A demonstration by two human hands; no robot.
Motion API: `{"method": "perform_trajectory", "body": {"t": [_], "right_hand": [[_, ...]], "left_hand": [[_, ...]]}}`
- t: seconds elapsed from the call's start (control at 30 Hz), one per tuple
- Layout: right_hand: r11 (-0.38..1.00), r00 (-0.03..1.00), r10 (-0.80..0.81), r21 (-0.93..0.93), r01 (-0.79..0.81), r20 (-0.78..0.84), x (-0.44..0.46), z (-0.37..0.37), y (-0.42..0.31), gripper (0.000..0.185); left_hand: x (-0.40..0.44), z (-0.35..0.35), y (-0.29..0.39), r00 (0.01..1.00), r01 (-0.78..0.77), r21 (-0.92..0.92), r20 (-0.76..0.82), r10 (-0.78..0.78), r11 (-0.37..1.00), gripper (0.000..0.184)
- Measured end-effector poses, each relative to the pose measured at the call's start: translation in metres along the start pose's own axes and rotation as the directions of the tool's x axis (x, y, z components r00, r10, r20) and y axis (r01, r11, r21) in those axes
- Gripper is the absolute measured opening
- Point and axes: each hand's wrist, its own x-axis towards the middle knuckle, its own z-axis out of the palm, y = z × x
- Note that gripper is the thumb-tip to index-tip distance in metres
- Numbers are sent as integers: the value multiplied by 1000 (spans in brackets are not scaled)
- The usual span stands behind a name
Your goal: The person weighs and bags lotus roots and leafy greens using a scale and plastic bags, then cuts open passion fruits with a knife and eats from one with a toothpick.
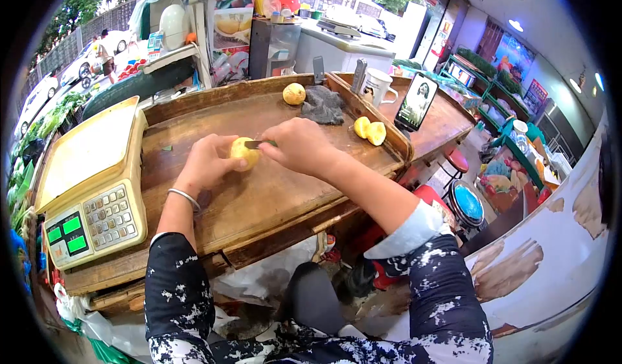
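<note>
Over the wooden table, my left hand (207, 161) is closed around the left side of a round yellow fruit (243, 153). My right hand (297, 145) grips a small knife (254, 144), its dark blade touching the fruit's upper right side. A bit of green shows by the handle, most of which my fingers hide. Toward the back lies another round yellow fruit (294, 94), beside a crumpled grey cloth (323, 105). Two yellow fruit pieces (370, 131) rest near the right edge, cut faces partly visible.
A yellow weighing scale (97, 189) with lit green displays stands at the left. Behind the raised wooden rim (227, 92) at the right are a white mug (377, 87) and an upright phone (418, 102). Stools (466, 202) stand on the floor at the right.
</note>
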Motion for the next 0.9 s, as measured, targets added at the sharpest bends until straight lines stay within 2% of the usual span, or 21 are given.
{"method": "perform_trajectory", "body": {"t": [0.07,0.13,0.3,0.33,0.37,0.47,0.6,0.67,0.7,0.8,0.87,0.9], "right_hand": [[999,999,-6,36,8,-53,4,7,0,23],[1000,1000,-10,23,11,-28,3,5,1,23],[1000,998,10,23,-11,58,3,5,2,25],[998,1000,-1,60,1,0,3,18,6,25],[995,998,-6,94,13,-66,4,23,6,24],[998,997,-14,56,18,-69,2,27,4,22],[997,999,40,64,-41,21,-6,19,0,23],[990,991,89,114,-77,-98,-10,32,-2,24],[989,990,100,117,-88,-101,-12,39,-2,24],[990,986,80,126,-62,-144,-13,47,0,23],[997,985,33,74,-21,-170,-9,47,2,24],[998,985,32,57,-22,-169,-5,46,4,24]], "left_hand": [[2,-1,2,999,30,-61,17,-29,998,52],[1,-3,5,989,117,-169,108,-100,979,50],[3,-2,0,992,89,-166,101,-73,982,46],[4,-1,-1,994,70,-187,97,-52,980,44],[1,-5,10,982,154,-197,136,-128,968,44],[0,-5,11,975,196,-180,140,-172,964,44],[3,-5,0,987,128,-212,126,-103,969,43],[7,-7,-4,982,146,-195,147,-118,970,43],[6,-5,-4,986,136,-261,134,-104,956,43],[4,-4,-1,985,150,-281,120,-121,948,41],[4,-2,2,986,136,-409,148,-82,902,42],[10,-1,-13,991,104,-291,116,-73,951,45]]}}
